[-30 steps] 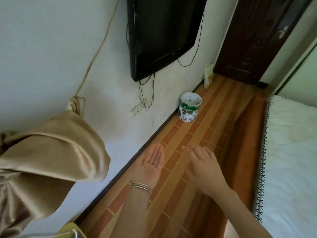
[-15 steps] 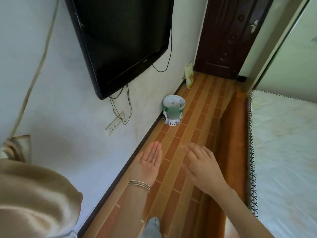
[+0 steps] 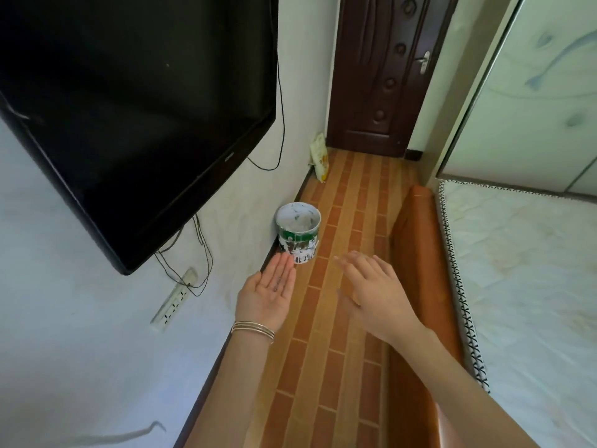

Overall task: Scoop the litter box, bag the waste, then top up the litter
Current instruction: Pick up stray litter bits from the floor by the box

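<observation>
ok, both hands out in front over the floor point(image 3: 339, 318), nothing in either. left hand point(image 3: 269, 294) palm up, fingers straight and together, thin metal bangles point(image 3: 253, 328) on the wrist. right hand point(image 3: 371, 292) palm down, fingers loosely spread and relaxed, just right of the left one, the two apart.

round tub point(image 3: 298, 232) with a green band and white inside stands upright on the floor against the left wall point(image 3: 64, 318), just beyond the left hand. the left fingertips overlap the tub's near bottom edge in view (contact cannot be told). what's inside the tub is too blurred to say. further along the same wall a yellowish bag point(image 3: 319, 160) leans upright, near the dark wooden door point(image 3: 387, 76) at the far end.

black tv point(image 3: 129, 108) mounted on the left wall, cables point(image 3: 200, 253) hanging from it down to a white power strip point(image 3: 174, 300) fixed on the wall. floor is orange-brown brick-pattern planks. on the right a bed with a white mattress point(image 3: 523, 286) and an orange-brown side rail point(image 3: 416, 253), running near to far. a pale sliding panel point(image 3: 533, 92) stands behind the bed, far right.
</observation>
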A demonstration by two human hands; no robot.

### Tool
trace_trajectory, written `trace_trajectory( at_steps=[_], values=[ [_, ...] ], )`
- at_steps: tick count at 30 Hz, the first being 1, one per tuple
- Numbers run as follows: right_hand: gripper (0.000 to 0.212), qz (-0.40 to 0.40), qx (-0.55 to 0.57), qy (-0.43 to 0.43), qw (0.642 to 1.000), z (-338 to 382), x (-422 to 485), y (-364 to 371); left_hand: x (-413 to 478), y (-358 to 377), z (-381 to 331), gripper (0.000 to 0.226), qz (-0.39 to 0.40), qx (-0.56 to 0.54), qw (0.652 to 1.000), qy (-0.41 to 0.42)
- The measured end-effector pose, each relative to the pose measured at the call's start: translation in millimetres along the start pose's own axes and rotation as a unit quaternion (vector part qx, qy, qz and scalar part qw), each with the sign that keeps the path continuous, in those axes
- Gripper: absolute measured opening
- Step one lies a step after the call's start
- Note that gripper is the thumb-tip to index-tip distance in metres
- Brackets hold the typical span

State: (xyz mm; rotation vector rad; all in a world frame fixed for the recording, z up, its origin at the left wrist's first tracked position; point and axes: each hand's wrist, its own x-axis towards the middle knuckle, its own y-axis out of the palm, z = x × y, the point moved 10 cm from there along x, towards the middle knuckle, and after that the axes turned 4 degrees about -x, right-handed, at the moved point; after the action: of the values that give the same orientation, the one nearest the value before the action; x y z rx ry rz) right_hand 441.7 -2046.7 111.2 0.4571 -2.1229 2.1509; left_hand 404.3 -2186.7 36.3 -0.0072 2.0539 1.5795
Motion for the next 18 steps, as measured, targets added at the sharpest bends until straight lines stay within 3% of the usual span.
trace_trajectory(
  at_steps=[5, 18],
  values=[
    [0.048, -0.025, 0.018, 0.017, 0.999, -28.9, 40.1, 5.0, 47.6, 21.0, -0.8, 0.041, 0.009, 0.006, 1.0, -0.015],
    [0.048, 0.003, 0.03, 0.009, 1.0, -146.9, 140.8, 66.8, 190.0, 65.1, 35.0, 0.04, -0.023, -0.005, 1.0, -0.008]
  ],
)
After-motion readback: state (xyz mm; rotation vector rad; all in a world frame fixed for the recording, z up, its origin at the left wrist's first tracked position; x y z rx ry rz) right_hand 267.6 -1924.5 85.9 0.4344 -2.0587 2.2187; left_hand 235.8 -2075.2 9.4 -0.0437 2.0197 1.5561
